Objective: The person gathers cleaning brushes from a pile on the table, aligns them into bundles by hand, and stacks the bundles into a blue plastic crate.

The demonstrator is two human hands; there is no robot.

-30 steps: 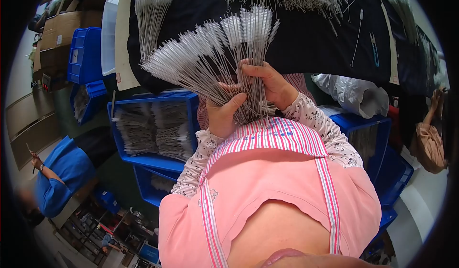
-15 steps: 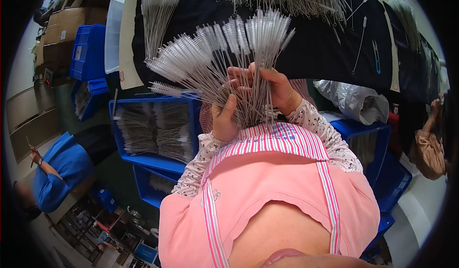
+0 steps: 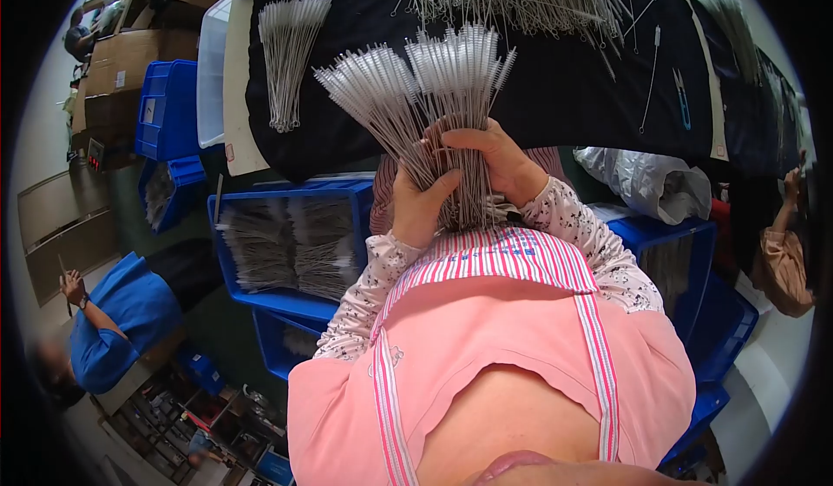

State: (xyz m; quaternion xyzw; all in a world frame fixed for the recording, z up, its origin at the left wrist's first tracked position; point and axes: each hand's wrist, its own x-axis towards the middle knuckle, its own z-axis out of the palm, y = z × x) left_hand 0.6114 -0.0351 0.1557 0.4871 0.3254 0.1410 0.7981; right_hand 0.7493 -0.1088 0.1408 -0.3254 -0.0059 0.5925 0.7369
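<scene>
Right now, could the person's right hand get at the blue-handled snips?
Probably not straight away: the right hand is holding brushes. Otherwise the way looks fairly free, with only black cloth and a lone brush before the blue-handled snips.

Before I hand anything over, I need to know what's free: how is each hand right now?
Left hand: closed, holding white-bristled brushes with thin grey wire stems.
Right hand: closed, holding more of these brushes.

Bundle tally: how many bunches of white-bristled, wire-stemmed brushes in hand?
2: the left bunch leans left above the left hand; the right bunch stands upright by the right hand. Overlap lower down may hide more.
</scene>
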